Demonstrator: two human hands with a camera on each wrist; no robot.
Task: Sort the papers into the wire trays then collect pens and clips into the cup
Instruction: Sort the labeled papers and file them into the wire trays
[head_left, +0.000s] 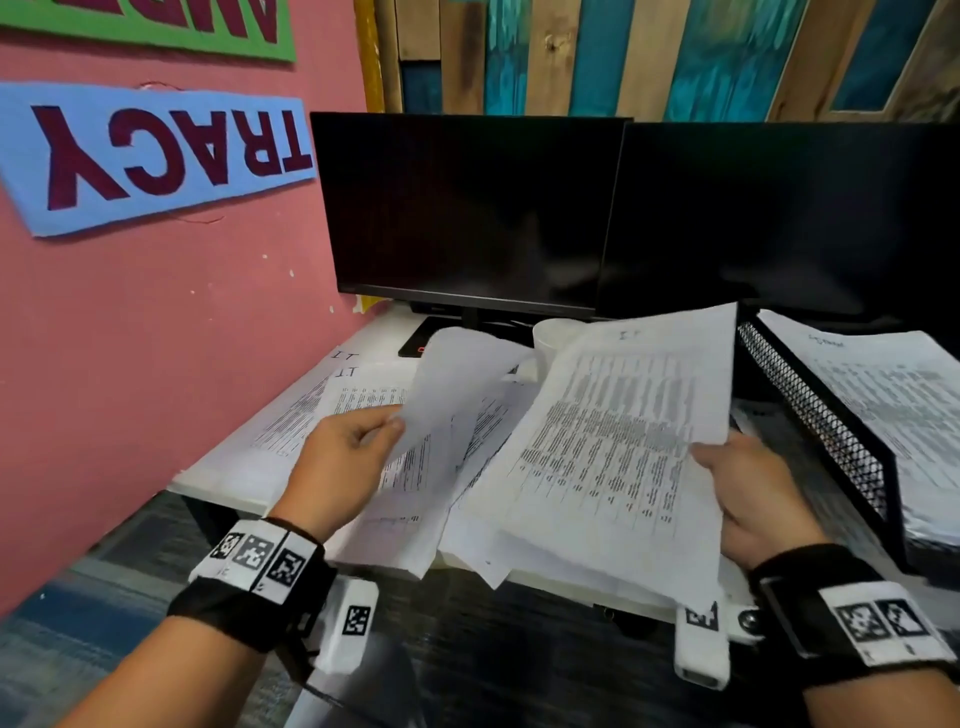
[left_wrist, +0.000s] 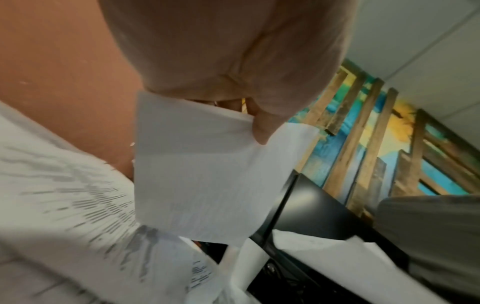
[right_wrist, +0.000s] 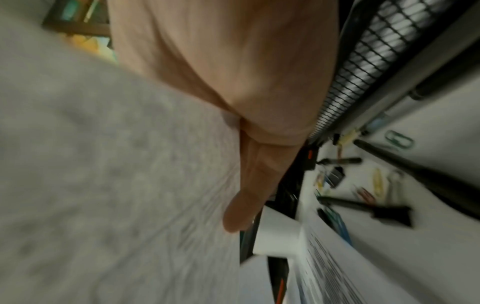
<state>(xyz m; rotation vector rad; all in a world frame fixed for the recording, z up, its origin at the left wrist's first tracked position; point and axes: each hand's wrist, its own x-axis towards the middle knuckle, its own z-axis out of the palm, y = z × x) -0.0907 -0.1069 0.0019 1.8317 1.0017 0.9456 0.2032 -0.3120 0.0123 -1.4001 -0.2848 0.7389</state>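
Thin matt printed paper sheets sit between both hands, black wire-mesh metal tray right of the right hand, glossy dark monitors and rough painted wood planks beyond.

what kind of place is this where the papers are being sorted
Most likely an office desk, somebody's workstation. Two dark monitors stand at the back, a black wire tray holds printed papers, and name signs hang on the pink wall.

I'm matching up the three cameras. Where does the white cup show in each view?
Head: white cup mid-frame, behind the held papers, before the monitor.
Left wrist: not identifiable.
Right wrist: cup low centre, past the thumb tip.
Shared landmark: black wire tray, also top right.
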